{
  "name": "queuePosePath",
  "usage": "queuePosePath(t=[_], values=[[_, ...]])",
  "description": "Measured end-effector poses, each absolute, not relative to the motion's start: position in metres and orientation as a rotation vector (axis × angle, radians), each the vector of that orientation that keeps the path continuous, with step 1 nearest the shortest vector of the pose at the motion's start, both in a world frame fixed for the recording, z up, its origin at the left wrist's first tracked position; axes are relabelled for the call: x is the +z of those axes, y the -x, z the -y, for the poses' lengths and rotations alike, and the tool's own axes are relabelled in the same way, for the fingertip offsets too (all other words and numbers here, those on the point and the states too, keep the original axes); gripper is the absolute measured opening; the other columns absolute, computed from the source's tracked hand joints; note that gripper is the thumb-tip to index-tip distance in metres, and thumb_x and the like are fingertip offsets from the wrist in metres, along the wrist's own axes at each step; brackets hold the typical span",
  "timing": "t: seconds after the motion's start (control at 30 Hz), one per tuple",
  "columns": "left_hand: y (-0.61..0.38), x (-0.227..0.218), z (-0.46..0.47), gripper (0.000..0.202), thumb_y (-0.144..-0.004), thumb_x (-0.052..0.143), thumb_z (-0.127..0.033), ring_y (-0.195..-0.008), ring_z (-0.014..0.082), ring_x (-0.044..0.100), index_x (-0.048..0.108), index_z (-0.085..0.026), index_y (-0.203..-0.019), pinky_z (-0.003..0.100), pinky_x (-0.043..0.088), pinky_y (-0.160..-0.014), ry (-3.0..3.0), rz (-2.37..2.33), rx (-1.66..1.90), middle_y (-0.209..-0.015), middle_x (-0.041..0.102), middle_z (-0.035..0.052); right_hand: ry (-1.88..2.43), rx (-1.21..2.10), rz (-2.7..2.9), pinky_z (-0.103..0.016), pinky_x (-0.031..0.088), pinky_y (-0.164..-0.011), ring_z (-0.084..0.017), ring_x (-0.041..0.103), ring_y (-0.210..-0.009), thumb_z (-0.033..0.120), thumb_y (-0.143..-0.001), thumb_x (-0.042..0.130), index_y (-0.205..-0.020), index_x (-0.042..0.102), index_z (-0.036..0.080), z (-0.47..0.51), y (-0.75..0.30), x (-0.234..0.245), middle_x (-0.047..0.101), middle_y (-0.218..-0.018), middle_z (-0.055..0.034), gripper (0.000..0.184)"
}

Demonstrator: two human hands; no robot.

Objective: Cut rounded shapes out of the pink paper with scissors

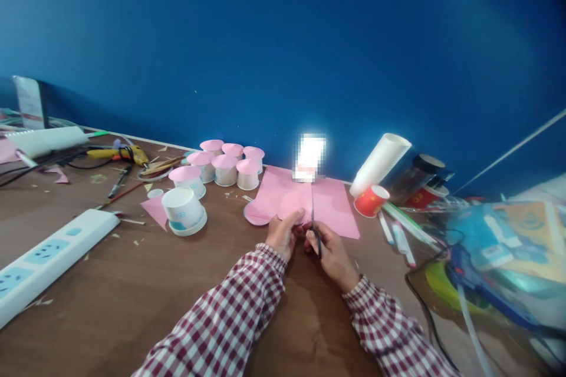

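My left hand (285, 232) pinches a piece of pink paper (295, 203), thumb on top, just above the table's middle. In my right hand (329, 250) is a pair of scissors (313, 221), its blade pointing away from me along the right side of that piece. Larger pink sheets (338, 206) lie flat behind and under both hands. A rounded pink cutout (256, 212) rests at their left edge. My fingers partly hide the scissors' handles and the lower edge of the held paper.
Left of the sheets stand several paper cups with pink discs on top (224, 162). Nearer is an upturned white cup (183, 210). A power strip (57, 259) lies at left. On the right are a stack of white cups (381, 162), a red cup (372, 200) and a blue glue gun (481, 285).
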State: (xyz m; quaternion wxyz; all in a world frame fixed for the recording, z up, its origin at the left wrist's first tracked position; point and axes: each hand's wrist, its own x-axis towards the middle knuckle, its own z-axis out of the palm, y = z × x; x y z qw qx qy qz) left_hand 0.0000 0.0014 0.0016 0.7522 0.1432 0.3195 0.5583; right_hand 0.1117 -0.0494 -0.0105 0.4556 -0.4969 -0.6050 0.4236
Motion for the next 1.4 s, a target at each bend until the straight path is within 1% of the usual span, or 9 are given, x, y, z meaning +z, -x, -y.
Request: queuePosePath(t=[0.2,0.43,0.57,0.77,0.93,1.07,1.4], values=[[-0.0003,0.0018,-0.0013,0.027,-0.053,0.08,-0.017,-0.052,0.0098,0.058,0.059,-0.01,-0.068,0.019,0.048,-0.048,-0.306,-0.704,1.221,-0.06,0.06,0.0006,1.234,1.05,1.485,-0.024,0.041,-0.055,-0.013,0.049,-0.061,0.043,-0.087,0.052,-0.096,0.055,0.017,0.0497,-0.1109,-0.0088,0.053,-0.069,0.0002,0.028],[0.0,0.0021,-0.0014,0.025,-0.055,0.079,-0.016,-0.051,0.0097,0.057,0.058,-0.01,-0.068,0.018,0.047,-0.047,-0.302,-0.712,1.218,-0.059,0.059,0.0004,1.227,1.036,1.487,-0.023,0.042,-0.055,-0.013,0.05,-0.061,0.043,-0.087,0.052,-0.099,0.056,0.017,0.049,-0.1123,-0.0125,0.053,-0.068,0.0005,0.029],[-0.0004,-0.0004,-0.0024,0.026,-0.056,0.078,-0.016,-0.051,0.0102,0.058,0.057,-0.01,-0.068,0.019,0.047,-0.046,-0.309,-0.71,1.22,-0.059,0.059,0.0002,1.239,1.035,1.485,-0.024,0.042,-0.055,-0.013,0.05,-0.06,0.044,-0.087,0.052,-0.098,0.056,0.017,0.0492,-0.1122,-0.0116,0.053,-0.068,0.0006,0.03],[0.0,-0.0025,-0.0027,0.026,-0.055,0.079,-0.017,-0.053,0.0105,0.058,0.057,-0.01,-0.068,0.02,0.048,-0.049,-0.325,-0.697,1.22,-0.06,0.059,0.0006,1.243,1.042,1.485,-0.024,0.042,-0.055,-0.013,0.049,-0.061,0.043,-0.087,0.052,-0.098,0.056,0.017,0.0501,-0.112,-0.0099,0.052,-0.068,0.0004,0.029],[0.0,-0.0044,-0.0034,0.023,-0.058,0.077,-0.017,-0.054,0.0109,0.059,0.058,-0.01,-0.07,0.02,0.048,-0.05,-0.327,-0.703,1.216,-0.062,0.061,0.002,1.247,1.024,1.494,-0.024,0.042,-0.055,-0.013,0.048,-0.06,0.043,-0.088,0.05,-0.099,0.057,0.017,0.0498,-0.1122,-0.0098,0.051,-0.066,0.0007,0.029],[-0.0004,-0.0027,-0.0028,0.025,-0.057,0.078,-0.016,-0.054,0.0112,0.059,0.058,-0.01,-0.069,0.022,0.051,-0.053,-0.314,-0.697,1.22,-0.062,0.06,0.0014,1.251,1.017,1.491,-0.024,0.041,-0.054,-0.013,0.049,-0.059,0.044,-0.086,0.053,-0.097,0.057,0.017,0.0497,-0.1116,-0.0089,0.052,-0.065,0.001,0.029],[-0.0007,-0.0021,-0.0029,0.025,-0.056,0.079,-0.016,-0.053,0.0106,0.058,0.058,-0.011,-0.067,0.021,0.051,-0.051,-0.31,-0.713,1.231,-0.06,0.059,0.001,1.249,1.044,1.464,-0.024,0.044,-0.056,-0.013,0.051,-0.061,0.045,-0.085,0.054,-0.098,0.056,0.017,0.0502,-0.1112,-0.0077,0.053,-0.068,0.0003,0.031]])
